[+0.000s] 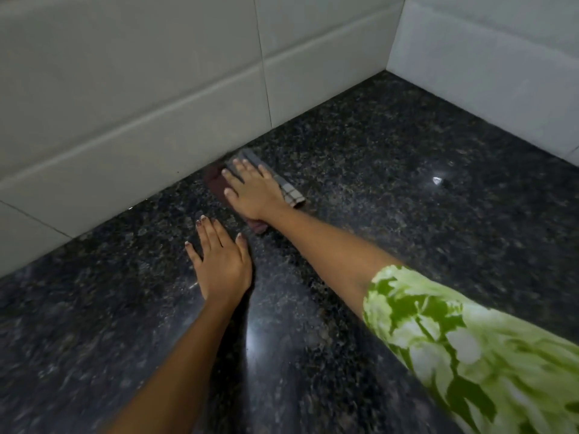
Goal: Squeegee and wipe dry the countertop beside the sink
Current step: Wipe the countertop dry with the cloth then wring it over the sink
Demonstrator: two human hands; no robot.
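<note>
At nine o'clock a pale tiled wall point(131, 98) runs back to the corner, its foot meeting the dark speckled granite desk point(391, 189). The left hand point(221, 261) lies palm down on the desk a little left of centre, fingers point(205, 233) straight and slightly spread, holding nothing; its forearm is cut off by the bottom edge at six o'clock. Just toward one o'clock of it, near but apart, the right hand point(250, 191) presses flat on a folded cloth point(289, 192), fingers extended and pointing at eleven o'clock toward the wall's foot. The cloth sits close against the wall; the hand hides most of it. A grey checked end shows at the hand's three o'clock side, and a dark maroon part at its nine o'clock side, possibly a second layer, though the blur makes that hard to settle. At four o'clock a green-and-white patterned sleeve point(463, 346) covers the right arm and runs out of frame. A second white wall point(488, 57) closes the corner at one o'clock. No writing is legible anywhere.
</note>
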